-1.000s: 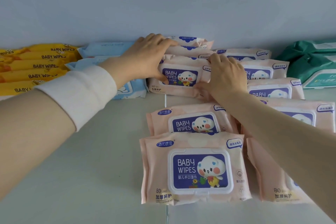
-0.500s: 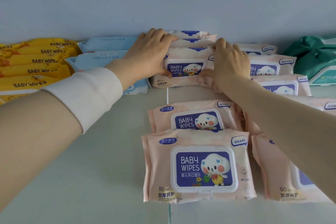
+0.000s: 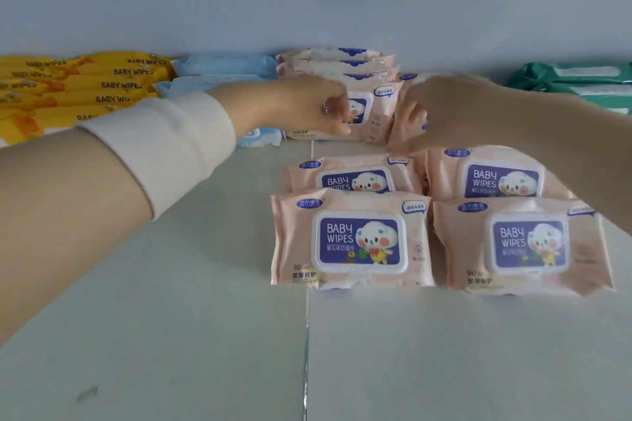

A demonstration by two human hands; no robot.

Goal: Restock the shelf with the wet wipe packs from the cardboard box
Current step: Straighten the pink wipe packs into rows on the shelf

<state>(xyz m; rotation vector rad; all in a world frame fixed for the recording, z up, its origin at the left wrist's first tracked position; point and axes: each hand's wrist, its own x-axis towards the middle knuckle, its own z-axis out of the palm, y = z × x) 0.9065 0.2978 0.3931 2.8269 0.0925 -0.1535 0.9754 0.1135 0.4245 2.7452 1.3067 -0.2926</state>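
Pink baby wipe packs lie in two columns on the pale shelf (image 3: 205,335). A stack of pink packs (image 3: 376,106) stands at the back against the wall. My left hand (image 3: 307,106) hovers just in front of that stack, fingers loosely curled and holding nothing; it is blurred. Blurred too, my right hand (image 3: 444,113) is over the rear pack of the right column, its fingers relaxed on the wrapper. Closer to me lie the front left pack (image 3: 349,239) and the front right pack (image 3: 523,246), each overlapping another behind. The cardboard box is out of view.
Yellow baby wipe packs (image 3: 85,85) fill the back left, with light blue packs (image 3: 222,65) beside them. Green packs (image 3: 574,79) sit at the back right. A seam (image 3: 306,352) runs down the shelf board.
Both hands have let go of the rear pink stack and pulled back and down from it. The stack now sits pushed against the wall.
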